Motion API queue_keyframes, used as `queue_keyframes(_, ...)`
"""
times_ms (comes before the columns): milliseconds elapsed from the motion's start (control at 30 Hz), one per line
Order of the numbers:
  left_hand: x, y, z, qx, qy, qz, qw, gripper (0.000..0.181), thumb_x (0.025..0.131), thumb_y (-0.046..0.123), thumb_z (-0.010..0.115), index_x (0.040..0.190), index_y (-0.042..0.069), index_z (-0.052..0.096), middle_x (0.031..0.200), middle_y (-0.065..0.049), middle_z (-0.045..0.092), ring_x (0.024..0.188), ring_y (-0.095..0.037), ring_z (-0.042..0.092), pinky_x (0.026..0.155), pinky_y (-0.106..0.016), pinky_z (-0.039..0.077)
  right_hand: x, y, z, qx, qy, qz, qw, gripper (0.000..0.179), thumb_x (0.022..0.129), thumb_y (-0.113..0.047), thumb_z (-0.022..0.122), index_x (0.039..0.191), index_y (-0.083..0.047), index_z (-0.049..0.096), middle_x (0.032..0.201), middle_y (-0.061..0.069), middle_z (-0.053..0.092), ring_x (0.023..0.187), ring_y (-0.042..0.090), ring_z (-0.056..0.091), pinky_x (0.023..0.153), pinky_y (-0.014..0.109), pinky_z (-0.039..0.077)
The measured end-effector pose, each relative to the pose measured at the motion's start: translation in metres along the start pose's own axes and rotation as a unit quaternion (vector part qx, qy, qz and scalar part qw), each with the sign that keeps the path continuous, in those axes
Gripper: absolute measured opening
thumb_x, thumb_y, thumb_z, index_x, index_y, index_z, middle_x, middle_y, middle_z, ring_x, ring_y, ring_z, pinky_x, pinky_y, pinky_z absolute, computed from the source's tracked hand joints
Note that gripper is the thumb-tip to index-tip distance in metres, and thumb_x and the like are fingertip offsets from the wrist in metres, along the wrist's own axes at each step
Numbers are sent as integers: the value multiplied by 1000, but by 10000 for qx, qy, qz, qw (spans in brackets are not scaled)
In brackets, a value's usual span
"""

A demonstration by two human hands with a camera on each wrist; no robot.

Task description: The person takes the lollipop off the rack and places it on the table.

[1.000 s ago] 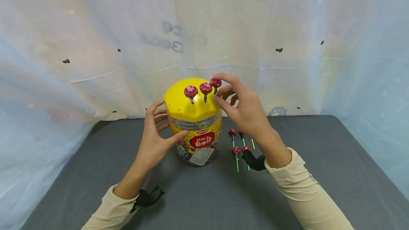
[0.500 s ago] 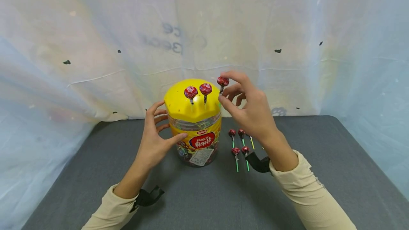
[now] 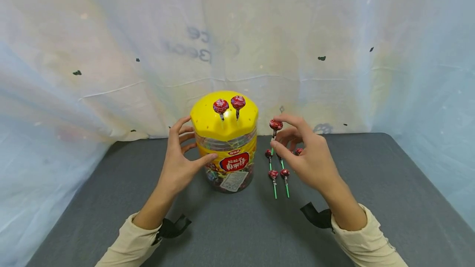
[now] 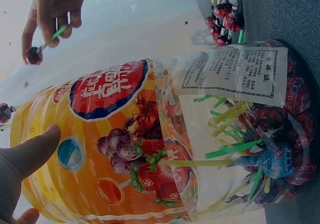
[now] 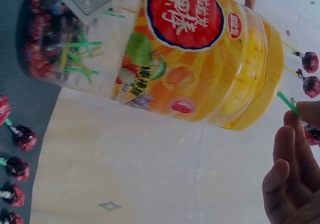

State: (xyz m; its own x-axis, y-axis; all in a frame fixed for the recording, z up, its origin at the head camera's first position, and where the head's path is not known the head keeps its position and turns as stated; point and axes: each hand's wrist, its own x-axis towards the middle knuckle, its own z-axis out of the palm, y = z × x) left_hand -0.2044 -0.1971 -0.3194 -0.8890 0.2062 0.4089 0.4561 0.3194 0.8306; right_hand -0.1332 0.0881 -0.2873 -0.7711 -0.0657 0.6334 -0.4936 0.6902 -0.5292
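Note:
A clear candy jar [image 3: 231, 164] with a yellow lid [image 3: 208, 120] stands upright on the table. My left hand [image 3: 179, 172] grips its left side, thumb across the front and fingers behind. Two red-wrapped lollipops [image 3: 221, 106] stick up from the lid. To the right of the jar, my right hand [image 3: 309, 155] pinches another lollipop [image 3: 276, 125] by its green stick, head upward; the left wrist view also shows this lollipop [image 4: 34, 55], apart from the jar. Wrapped lollipops [image 4: 270, 156] lie heaped in the jar's bottom.
Several red lollipops [image 3: 273, 175] lie in rows on the dark grey table [image 3: 230, 234], right of the jar, partly hidden under my right hand. A pale cloth backdrop [image 3: 282, 32] hangs behind the table. Black straps [image 3: 315, 216] dangle at both wrists.
My right hand, with the lollipop pinched in it, has moved from beside the lid rightward and down, over the lollipops on the table. My left hand and the jar stay put.

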Motion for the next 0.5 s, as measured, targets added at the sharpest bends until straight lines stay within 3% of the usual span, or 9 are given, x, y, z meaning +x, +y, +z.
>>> queue_keyframes(500,0,-1,1,-21,-29,-7,10000,101,78,9,85,154,28,22,147,-12,33,130,-29,45,106,-50,47,-35,36,-10,-181,-796,435,9957,52,91,-15,74,137,-26,52,89,-10,71,73,1,57,63,22,49)
